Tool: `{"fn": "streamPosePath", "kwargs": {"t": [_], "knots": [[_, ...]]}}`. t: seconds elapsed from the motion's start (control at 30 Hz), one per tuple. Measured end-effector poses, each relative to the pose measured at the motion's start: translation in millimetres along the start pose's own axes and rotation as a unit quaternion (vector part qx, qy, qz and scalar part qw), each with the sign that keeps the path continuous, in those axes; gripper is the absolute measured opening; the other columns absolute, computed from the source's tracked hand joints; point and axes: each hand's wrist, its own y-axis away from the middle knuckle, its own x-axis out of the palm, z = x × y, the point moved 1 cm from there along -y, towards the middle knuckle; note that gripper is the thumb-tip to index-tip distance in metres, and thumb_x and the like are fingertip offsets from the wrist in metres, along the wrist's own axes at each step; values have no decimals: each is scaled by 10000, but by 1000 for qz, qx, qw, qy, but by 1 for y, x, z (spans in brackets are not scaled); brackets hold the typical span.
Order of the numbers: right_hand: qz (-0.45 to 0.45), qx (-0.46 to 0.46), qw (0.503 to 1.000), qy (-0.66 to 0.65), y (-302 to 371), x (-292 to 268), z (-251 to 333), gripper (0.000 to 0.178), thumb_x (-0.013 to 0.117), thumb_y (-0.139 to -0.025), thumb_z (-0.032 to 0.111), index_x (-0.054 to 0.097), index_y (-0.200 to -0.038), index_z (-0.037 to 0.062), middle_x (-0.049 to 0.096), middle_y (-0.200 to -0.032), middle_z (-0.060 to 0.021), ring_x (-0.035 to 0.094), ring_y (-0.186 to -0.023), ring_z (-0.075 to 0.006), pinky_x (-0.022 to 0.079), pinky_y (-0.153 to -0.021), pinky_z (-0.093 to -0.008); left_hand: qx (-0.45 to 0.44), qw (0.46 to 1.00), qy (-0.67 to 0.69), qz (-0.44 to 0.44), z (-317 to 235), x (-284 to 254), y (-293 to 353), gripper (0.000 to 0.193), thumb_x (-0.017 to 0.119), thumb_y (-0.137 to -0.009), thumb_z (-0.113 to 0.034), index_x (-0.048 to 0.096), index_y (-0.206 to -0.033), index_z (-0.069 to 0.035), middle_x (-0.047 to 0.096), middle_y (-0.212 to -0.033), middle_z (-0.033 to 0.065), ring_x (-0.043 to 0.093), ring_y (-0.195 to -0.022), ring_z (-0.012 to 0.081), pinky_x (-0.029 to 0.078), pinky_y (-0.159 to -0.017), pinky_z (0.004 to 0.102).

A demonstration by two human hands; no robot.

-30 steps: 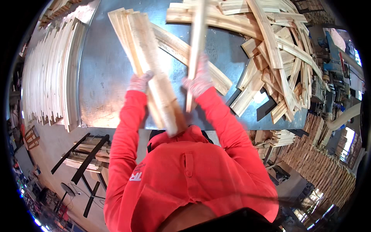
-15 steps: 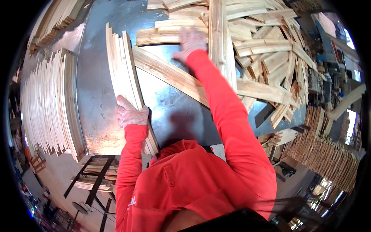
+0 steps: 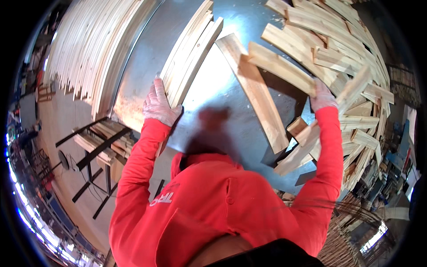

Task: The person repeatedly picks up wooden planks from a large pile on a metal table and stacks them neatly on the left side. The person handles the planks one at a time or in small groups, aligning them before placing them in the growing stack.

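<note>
My left hand (image 3: 161, 103), in a thin pale glove, rests across the near part of a short row of wooden boards (image 3: 191, 58) lined up side by side. Its fingers stretch along the row's left side and the thumb spreads to the right. My right hand (image 3: 323, 94), gloved too, is closed round the near right end of a wooden board (image 3: 281, 69), which is raised at a slant and casts a shadow. Below it, another single board (image 3: 253, 91) lies diagonally on the metal table (image 3: 209, 86). The right fingertips are partly hidden.
A heap of loose boards (image 3: 338, 58) covers the table's right side, some jutting over its near edge. At the far left stands a long row of upright-edged boards (image 3: 95, 49). A black metal frame (image 3: 104, 147) with wood pieces stands below on the floor.
My right hand has moved right and nearer and now grips a board's end. The view has turned, so the table appears shifted. My left hand stays on the row of boards.
</note>
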Motion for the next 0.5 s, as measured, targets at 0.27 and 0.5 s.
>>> {"fn": "streamPosePath", "kwargs": {"t": [0.27,0.5], "knots": [[-104,155,958,-216,48,-143,22,587,530,-923,460,506,-1353,61,614,-1251,-180,650,-1035,-306,523,-872,-417,-50,998,-2,42,18,-6,28,1154,757,-681,-493,102,-1517,-40,287,-1501,243,371,-1326,388,312,-1089,477],[198,-31,980,6,1,-74,221,437,370,-996,315,496,-1347,86,669,-1064,-201,666,-944,-303,542,-785,-445,-38,997,59,39,34,-11,41,1182,739,-671,-574,125,-1509,-10,313,-1480,264,326,-1363,404,275,-1124,456]]}}
